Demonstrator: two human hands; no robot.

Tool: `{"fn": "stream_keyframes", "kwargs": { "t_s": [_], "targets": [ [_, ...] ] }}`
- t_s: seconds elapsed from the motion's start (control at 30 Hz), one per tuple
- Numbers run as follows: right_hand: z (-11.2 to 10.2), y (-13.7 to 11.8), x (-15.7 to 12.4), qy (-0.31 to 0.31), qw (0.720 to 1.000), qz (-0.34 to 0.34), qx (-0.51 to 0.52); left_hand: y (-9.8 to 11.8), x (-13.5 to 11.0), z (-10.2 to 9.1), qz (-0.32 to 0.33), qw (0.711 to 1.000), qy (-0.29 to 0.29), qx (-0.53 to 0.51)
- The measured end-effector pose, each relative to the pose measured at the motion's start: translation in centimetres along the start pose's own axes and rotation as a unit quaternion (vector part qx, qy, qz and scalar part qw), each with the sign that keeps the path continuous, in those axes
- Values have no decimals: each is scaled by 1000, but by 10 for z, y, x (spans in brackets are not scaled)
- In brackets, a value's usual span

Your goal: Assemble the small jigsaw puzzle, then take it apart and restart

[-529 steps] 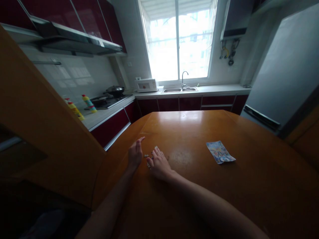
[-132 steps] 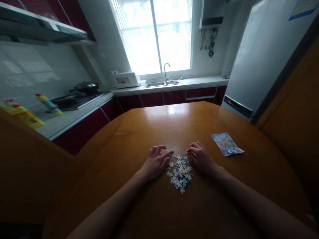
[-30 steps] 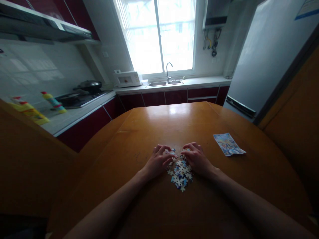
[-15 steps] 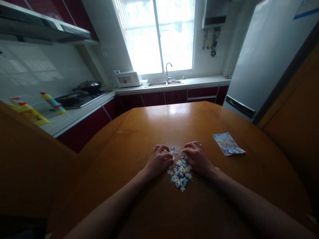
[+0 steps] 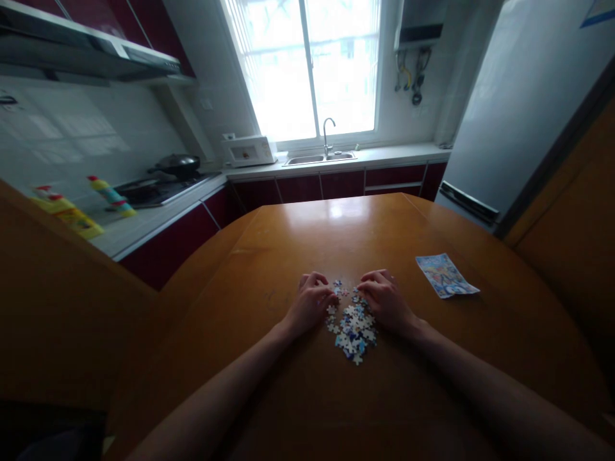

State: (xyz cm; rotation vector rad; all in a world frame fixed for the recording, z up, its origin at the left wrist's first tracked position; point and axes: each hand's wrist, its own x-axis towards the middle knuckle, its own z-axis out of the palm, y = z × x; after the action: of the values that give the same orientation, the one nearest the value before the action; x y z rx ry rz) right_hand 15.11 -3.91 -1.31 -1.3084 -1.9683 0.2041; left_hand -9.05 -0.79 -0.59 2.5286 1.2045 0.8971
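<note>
A small heap of blue and white jigsaw pieces (image 5: 353,326) lies on the round wooden table (image 5: 336,237). My left hand (image 5: 309,302) rests at the heap's left edge, fingers curled, tips touching the pieces. My right hand (image 5: 385,301) rests at the heap's right edge, fingers also curled onto the pieces. Whether either hand pinches a single piece is too small to make out. A printed picture card (image 5: 446,275) lies flat to the right of my right hand.
A kitchen counter (image 5: 158,218) with a stove, a pan and bottles (image 5: 111,195) runs along the left. A sink (image 5: 319,158) sits under the window. A grey fridge (image 5: 509,121) stands at the right. A wooden panel (image 5: 57,301) rises at the left.
Over the last second both hands stay at the heap with only slight finger movement. Much earlier, they were at the table's left side with only a few pieces.
</note>
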Motion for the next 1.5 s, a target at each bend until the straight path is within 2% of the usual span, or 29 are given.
{"fn": "stream_keyframes", "kwargs": {
  "t_s": [0.13, 0.27, 0.37, 0.57, 0.7, 0.87, 1.03, 1.17, 1.37, 1.5],
  "targets": [
    [-1, -1, 0, 8, 1000, 0, 4, 1, -1, 0, 4, 999, 34, 14],
    [1, 2, -1, 10, 1000, -2, 15, 3, -1, -4, -24, 999, 46, 15],
    [1, 5, -2, 16, 1000, -3, 22, 8, -2, -8, -17, 999, 22, 23],
    [-1, 8, -1, 28, 999, 7, 27, 15, -6, -12, 46, 998, -50, 16],
    [-6, 11, 1, 33, 999, 14, 25, 11, -6, -9, 51, 998, -42, -3],
    [-21, 10, -4, -22, 1000, 7, 2, 4, -7, -14, 34, 999, -14, 2],
    [-40, 7, -8, -78, 997, -12, -9, 5, -10, -21, 24, 999, -41, 17],
    [-45, 6, -6, -95, 995, -27, -9, 6, -9, -21, 24, 998, -57, 30],
    [-41, 9, -4, -44, 999, 6, -11, 4, -7, -17, 33, 998, -53, -10],
    [-37, 6, -5, -20, 1000, 16, 5, 3, -6, -15, 35, 999, -11, -28]
  ]
}}
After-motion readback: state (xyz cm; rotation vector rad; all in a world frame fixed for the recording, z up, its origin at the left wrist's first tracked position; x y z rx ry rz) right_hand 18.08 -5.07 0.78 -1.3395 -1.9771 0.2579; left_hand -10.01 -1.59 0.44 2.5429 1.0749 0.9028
